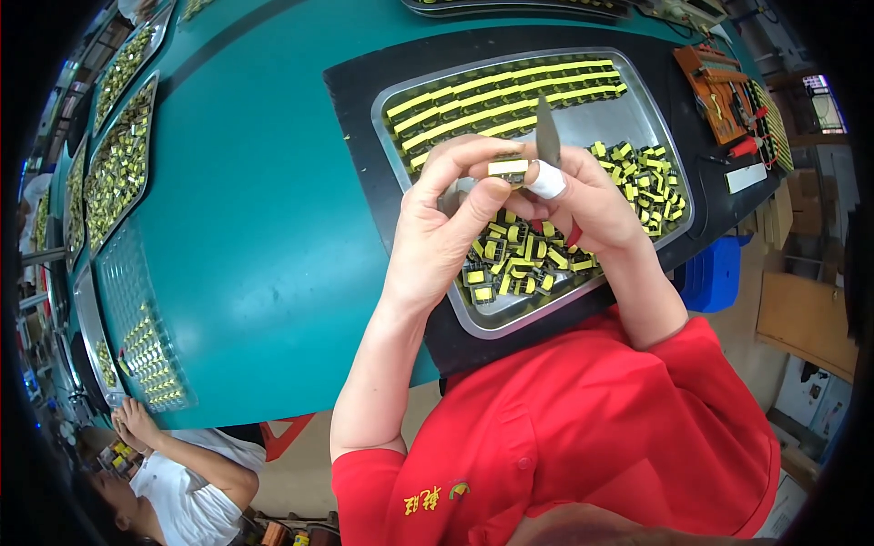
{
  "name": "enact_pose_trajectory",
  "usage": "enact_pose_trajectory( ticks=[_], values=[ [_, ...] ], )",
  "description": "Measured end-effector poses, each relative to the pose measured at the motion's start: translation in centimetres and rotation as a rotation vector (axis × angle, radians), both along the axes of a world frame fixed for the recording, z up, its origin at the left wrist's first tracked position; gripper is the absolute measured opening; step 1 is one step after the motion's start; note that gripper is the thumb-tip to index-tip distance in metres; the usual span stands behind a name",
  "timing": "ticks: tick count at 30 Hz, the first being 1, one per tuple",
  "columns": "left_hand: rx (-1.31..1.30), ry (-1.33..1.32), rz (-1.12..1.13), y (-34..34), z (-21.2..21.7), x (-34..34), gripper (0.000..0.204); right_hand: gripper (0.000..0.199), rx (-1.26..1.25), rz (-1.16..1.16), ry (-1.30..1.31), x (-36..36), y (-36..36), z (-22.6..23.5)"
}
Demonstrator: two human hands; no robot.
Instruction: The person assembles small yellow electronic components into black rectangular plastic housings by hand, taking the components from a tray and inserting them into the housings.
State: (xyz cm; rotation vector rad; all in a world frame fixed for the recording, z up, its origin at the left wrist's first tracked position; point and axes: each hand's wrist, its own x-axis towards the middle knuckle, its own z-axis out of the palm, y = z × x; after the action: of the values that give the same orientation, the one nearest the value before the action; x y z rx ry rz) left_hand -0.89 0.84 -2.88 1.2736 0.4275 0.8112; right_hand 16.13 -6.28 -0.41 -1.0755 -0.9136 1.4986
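Over a metal tray point(471, 320), my left hand point(437, 214) pinches a small yellow-and-black transformer point(508, 167) between thumb and fingers. My right hand point(596, 205) meets it from the other side, its thumb wrapped in white tape and close to the part. Gripped in that hand is a tool with a pointed grey blade point(547, 136) sticking up and red showing below the palm; its exact kind is hidden by the fingers. Similar transformers stand in neat rows point(492, 100) at the tray's far side, while a loose heap point(519, 259) lies in the near part and along the right.
The tray rests on a black mat point(360, 136) on a green table point(264, 182). An orange tool holder point(715, 96) stands at far right; a blue bin point(715, 278) is below the edge. More filled trays point(118, 168) line the left, where a person in white point(196, 473) works.
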Motion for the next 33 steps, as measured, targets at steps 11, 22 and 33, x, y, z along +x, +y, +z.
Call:
enact_pose_trajectory(
  ticks=[11, 22, 33],
  values=[
    [-0.721, -0.434, 0.047, 0.3, 1.9, 0.0, 0.085, 0.040, 0.339, -0.124, -0.648, -1.7, 0.2, 0.4],
    [-0.475, -0.481, -0.152, 0.1, 1.2, -0.3, 0.097, 0.035, 0.591, -0.157, -0.913, -2.2, 1.4, 0.2],
    [-0.360, -0.197, -0.004, -0.4, 4.2, -0.7, 0.101, 0.038, 0.713, -0.060, -1.178, -2.1, 1.3, 1.6]
  ],
)
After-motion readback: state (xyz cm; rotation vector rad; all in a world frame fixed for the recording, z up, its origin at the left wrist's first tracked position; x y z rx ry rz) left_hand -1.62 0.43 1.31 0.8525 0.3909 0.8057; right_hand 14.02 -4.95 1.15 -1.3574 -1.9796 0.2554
